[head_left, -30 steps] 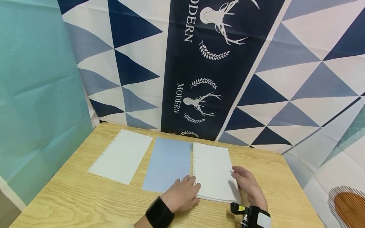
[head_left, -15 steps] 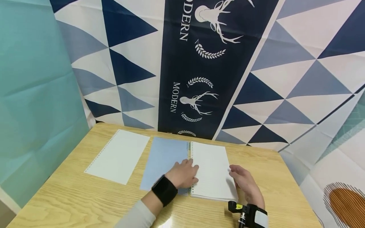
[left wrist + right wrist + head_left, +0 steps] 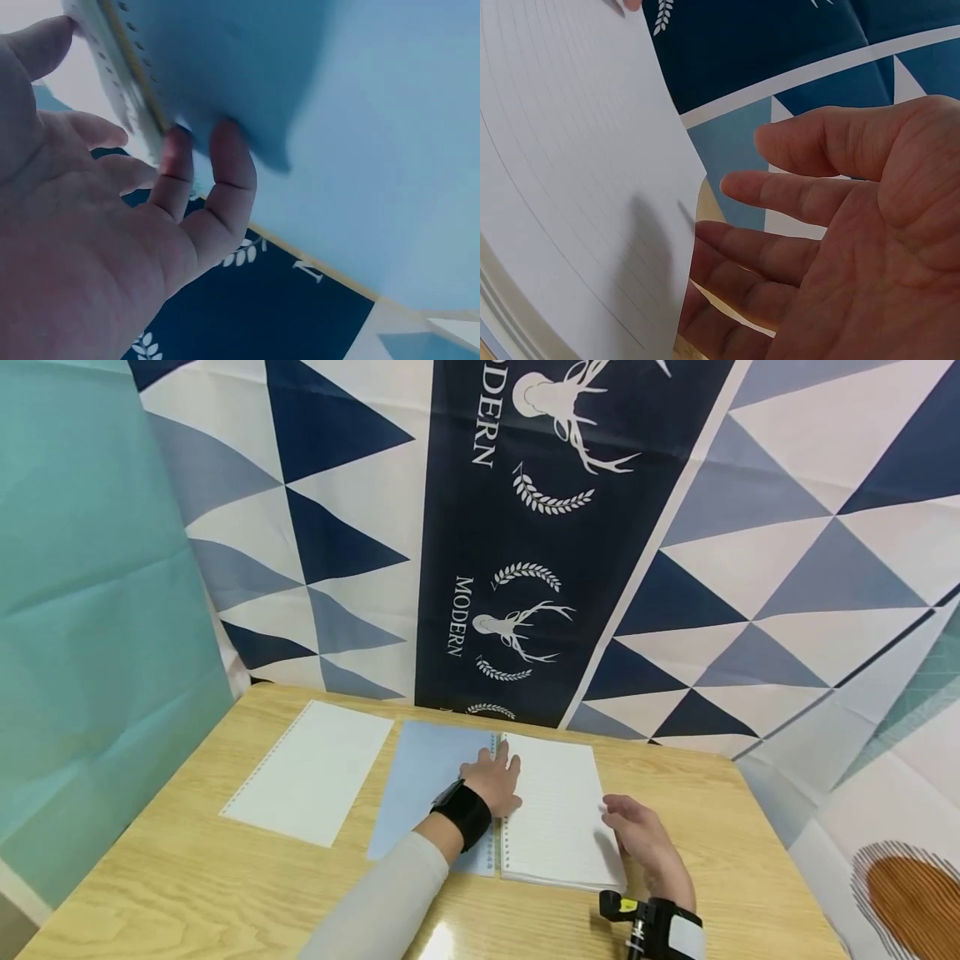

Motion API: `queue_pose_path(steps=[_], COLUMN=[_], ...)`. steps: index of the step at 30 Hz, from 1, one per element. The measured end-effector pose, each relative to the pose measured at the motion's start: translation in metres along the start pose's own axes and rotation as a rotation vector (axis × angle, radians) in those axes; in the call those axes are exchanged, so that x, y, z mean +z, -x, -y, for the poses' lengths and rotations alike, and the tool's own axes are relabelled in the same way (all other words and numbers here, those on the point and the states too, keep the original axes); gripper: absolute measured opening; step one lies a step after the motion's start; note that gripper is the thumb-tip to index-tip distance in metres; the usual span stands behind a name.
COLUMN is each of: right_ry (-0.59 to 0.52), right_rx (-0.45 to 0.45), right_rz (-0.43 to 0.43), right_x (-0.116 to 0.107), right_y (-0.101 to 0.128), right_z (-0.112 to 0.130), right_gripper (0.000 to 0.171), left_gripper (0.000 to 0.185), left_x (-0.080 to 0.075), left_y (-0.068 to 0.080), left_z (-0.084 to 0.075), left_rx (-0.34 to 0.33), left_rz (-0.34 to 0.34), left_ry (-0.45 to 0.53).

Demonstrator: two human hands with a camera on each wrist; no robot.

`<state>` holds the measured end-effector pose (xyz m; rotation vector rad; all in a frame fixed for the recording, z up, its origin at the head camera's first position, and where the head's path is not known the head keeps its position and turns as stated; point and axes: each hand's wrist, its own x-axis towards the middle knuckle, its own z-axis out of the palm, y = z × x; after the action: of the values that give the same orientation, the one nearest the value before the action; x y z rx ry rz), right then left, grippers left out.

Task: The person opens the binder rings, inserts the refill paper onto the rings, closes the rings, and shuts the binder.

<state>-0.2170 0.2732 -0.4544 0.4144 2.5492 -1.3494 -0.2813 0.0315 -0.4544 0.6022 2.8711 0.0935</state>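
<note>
A stack of lined loose-leaf paper (image 3: 555,827) with punched holes lies to the right of a blue punched sheet (image 3: 420,768), a narrow gap between them. My left hand (image 3: 491,781) lies over that gap towards the far end, its fingers spread. In the left wrist view, fingertips of the left hand (image 3: 97,225) touch the hole edges of the blue sheet (image 3: 375,135) and the paper. Beside the stack's right edge rests my right hand (image 3: 645,843). In the right wrist view, loosely bent fingers of the right hand (image 3: 832,247) reach the edge of the paper (image 3: 577,165).
A single white punched sheet (image 3: 311,772) lies further left on the wooden table (image 3: 187,885). Behind the table hangs a patterned cloth (image 3: 495,527), with a turquoise cloth (image 3: 97,593) on the left.
My left hand has slid away from me along the gap, from the near end of the sheets towards the far end. My right hand stays at the stack's right edge.
</note>
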Motion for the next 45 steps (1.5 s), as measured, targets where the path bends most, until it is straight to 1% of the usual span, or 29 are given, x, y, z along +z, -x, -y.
queue_pose_path(steps=[3,7,11,14,18,21,23,27,29,33,40,43,45], right_ry=[-0.006,-0.009,-0.007,-0.006,-0.007,-0.003,0.001,0.003,0.000,0.008,0.073,0.108,0.136], right_rx=[0.007,0.013,0.010,0.004,0.001,-0.005,-0.009,-0.004,0.001,0.013,0.000,-0.025,-0.071], right_rz=[0.007,0.006,-0.003,-0.011,-0.013,-0.011,-0.014,-0.011,-0.002,0.009,0.012,0.043,0.079], right_x=[0.001,0.001,0.001,0.002,0.004,0.004,0.003,0.003,0.004,0.007,0.011,0.011,0.013], right_y=[-0.001,-0.001,-0.001,0.000,0.001,0.000,0.000,-0.001,-0.001,-0.002,-0.001,0.000,0.001], right_z=[0.000,0.000,0.000,0.000,0.001,0.001,0.001,0.002,0.002,0.003,0.007,0.010,0.012], right_gripper=[0.050,0.050,0.050,0.050,0.050,0.050,0.050,0.051,0.052,0.055,0.059,0.061,0.062], left_gripper=[0.068,0.069,0.070,0.070,0.070,0.071,0.070,0.069,0.068,0.069,0.072,0.072,0.072], left_x=[-0.003,-0.003,-0.004,-0.006,-0.007,-0.006,-0.004,0.000,0.002,0.003,0.006,0.009,0.010], left_y=[0.000,-0.001,-0.001,-0.004,-0.011,-0.014,-0.017,-0.014,-0.011,-0.009,-0.014,-0.016,-0.015], left_z=[0.003,0.004,0.006,0.008,0.010,0.009,0.007,0.003,0.001,-0.001,0.000,0.002,0.003], left_rx=[-0.016,-0.017,0.001,0.014,0.003,-0.014,-0.031,-0.057,-0.063,-0.066,-0.069,-0.064,-0.059], left_rz=[0.037,0.038,0.038,0.054,0.074,0.067,0.047,0.010,0.001,0.014,0.045,0.041,0.025], left_ry=[0.038,0.067,0.067,0.054,0.047,0.027,0.000,-0.033,-0.031,-0.022,-0.026,-0.031,-0.029])
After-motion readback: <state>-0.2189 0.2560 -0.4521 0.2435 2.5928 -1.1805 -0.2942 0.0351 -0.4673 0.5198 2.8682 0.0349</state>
